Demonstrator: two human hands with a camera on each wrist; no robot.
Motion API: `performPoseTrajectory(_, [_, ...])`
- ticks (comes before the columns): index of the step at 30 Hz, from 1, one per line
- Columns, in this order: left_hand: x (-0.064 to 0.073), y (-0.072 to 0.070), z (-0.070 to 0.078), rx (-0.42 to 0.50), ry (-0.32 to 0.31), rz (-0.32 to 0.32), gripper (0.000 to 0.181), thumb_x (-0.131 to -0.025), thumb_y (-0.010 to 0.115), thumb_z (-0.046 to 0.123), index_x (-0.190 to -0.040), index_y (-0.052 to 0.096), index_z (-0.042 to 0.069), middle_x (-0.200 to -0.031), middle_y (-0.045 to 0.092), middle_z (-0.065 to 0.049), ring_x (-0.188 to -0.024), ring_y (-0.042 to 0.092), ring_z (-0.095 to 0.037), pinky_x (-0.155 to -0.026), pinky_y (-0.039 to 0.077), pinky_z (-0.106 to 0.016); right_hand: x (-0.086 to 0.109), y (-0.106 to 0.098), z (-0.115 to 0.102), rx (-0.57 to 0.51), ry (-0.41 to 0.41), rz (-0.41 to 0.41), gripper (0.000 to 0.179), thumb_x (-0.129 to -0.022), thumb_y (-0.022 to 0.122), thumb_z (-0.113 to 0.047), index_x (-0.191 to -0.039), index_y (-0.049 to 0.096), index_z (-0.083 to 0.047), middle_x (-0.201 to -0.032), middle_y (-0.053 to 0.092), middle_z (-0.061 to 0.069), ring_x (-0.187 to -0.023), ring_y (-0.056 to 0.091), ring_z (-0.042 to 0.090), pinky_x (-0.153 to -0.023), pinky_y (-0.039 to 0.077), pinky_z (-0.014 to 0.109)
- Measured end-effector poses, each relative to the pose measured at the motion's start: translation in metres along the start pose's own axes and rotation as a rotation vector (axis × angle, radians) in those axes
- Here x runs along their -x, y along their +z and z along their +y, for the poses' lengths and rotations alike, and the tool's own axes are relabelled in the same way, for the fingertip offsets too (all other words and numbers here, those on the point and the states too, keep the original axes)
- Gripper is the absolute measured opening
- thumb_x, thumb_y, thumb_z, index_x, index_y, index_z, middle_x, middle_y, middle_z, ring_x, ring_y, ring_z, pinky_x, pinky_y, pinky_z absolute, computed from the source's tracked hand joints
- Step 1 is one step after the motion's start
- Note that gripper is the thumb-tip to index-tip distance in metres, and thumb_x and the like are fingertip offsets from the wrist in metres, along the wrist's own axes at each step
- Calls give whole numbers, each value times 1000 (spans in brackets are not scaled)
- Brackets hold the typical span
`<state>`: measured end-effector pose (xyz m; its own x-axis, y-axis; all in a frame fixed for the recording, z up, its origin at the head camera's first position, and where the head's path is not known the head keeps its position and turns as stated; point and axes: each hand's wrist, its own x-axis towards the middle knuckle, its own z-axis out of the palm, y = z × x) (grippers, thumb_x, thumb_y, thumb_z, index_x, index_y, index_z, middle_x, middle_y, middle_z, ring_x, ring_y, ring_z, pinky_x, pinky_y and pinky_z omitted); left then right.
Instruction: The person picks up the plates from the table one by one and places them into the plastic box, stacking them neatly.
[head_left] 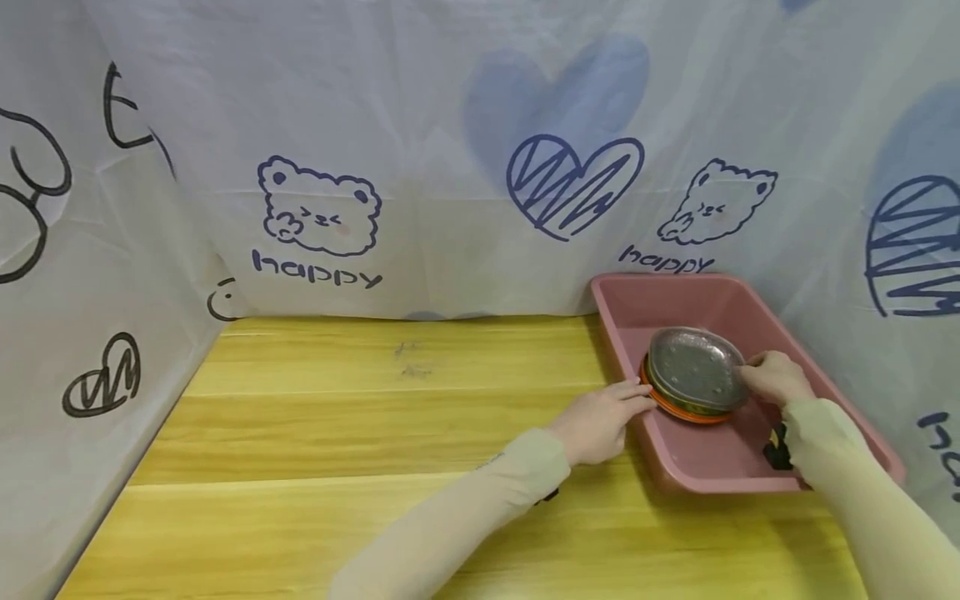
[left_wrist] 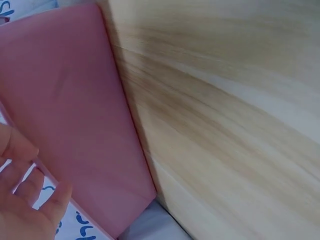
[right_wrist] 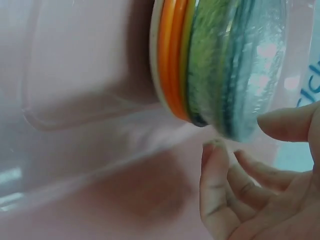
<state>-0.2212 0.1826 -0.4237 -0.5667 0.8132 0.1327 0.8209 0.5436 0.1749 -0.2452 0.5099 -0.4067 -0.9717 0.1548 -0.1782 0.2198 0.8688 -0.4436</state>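
A stack of round dishes is inside the pink basin. Orange dishes form its lower part, a green patterned layer sits above them, and a clear glass dish tops it. My right hand pinches the glass dish's right edge between thumb and fingers. At the stack's left side, my left hand reaches over the basin rim, its extended fingertips against the orange edge. The left wrist view shows those fingers spread beside the basin wall. Whether the stack rests on the basin floor I cannot tell.
The basin stands at the right of the wood-grain table, near the back. White cloth printed with hearts and bears hangs behind and at both sides. A black object shows beside my right sleeve.
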Motion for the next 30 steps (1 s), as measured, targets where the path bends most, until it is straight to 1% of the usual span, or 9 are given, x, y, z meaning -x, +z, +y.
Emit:
performPoseTrajectory(4, [7, -3, -8, 50, -8, -1, 54, -99, 50, 6, -151, 47, 18, -163, 37, 2, -151, 36, -13, -122, 32, -22, 0, 2, -21, 68, -52, 116, 63, -98, 46, -29, -137, 41, 20, -131, 49, 44, -113, 53, 58, -87, 51, 64])
performPoseTrajectory(9, [21, -7, -23, 139, -60, 42, 53, -100, 49, 6, -152, 46, 17, -162, 39, -1, -148, 42, -16, -123, 33, -25, 0, 6, -55, 85, -110, 301, 60, -99, 46, -29, -140, 41, 15, -124, 51, 42, -107, 54, 58, -80, 47, 68])
performPoseTrajectory(11, [29, -9, -32, 154, -92, 68, 51, -101, 48, 7, -151, 46, 17, -161, 41, -4, -147, 44, -19, -123, 35, -28, 1, 9, -70, 62, -128, 345, 59, -99, 46, -28, -141, 41, 13, -122, 51, 39, -105, 53, 56, -79, 45, 68])
performPoseTrajectory(15, [46, -12, -53, 127, -161, 116, 47, -104, 48, 14, -150, 48, 15, -158, 45, -6, -145, 46, -21, -121, 39, -33, 6, 15, -103, 3, -187, 388, 55, -100, 44, -29, -141, 44, 8, -124, 51, 34, -108, 52, 52, -85, 43, 68])
performPoseTrajectory(19, [59, -18, -77, 99, -236, 148, 45, -106, 47, 22, -150, 48, 15, -157, 47, -7, -145, 47, -23, -120, 41, -38, 10, 21, -136, -53, -272, 417, 52, -101, 44, -28, -142, 46, 4, -126, 52, 32, -112, 51, 50, -91, 42, 66])
performPoseTrajectory(21, [65, -24, -87, 97, -273, 156, 45, -106, 46, 24, -150, 48, 14, -157, 47, -8, -145, 47, -25, -120, 40, -40, 12, 25, -152, -79, -317, 427, 51, -101, 45, -27, -141, 47, 4, -128, 51, 33, -114, 49, 50, -93, 40, 66])
performPoseTrajectory(25, [79, -36, -109, 116, -344, 175, 47, -106, 46, 26, -151, 46, 11, -158, 44, -12, -146, 43, -29, -122, 37, -44, 13, 37, -181, -107, -388, 446, 48, -101, 48, -24, -140, 48, 5, -134, 49, 34, -121, 46, 52, -103, 37, 64])
performPoseTrajectory(28, [91, -47, -126, 110, -408, 206, 49, -106, 46, 29, -152, 44, 11, -160, 41, -13, -148, 40, -33, -123, 34, -50, 11, 47, -201, -108, -427, 461, 45, -102, 50, -24, -138, 50, 3, -137, 49, 32, -125, 45, 50, -109, 36, 61])
performPoseTrajectory(30, [101, -55, -138, 90, -454, 232, 50, -105, 46, 31, -152, 44, 11, -160, 41, -14, -148, 38, -35, -124, 32, -53, 10, 53, -212, -98, -455, 455, 46, -102, 50, -24, -139, 49, 3, -139, 49, 31, -126, 45, 49, -110, 37, 60])
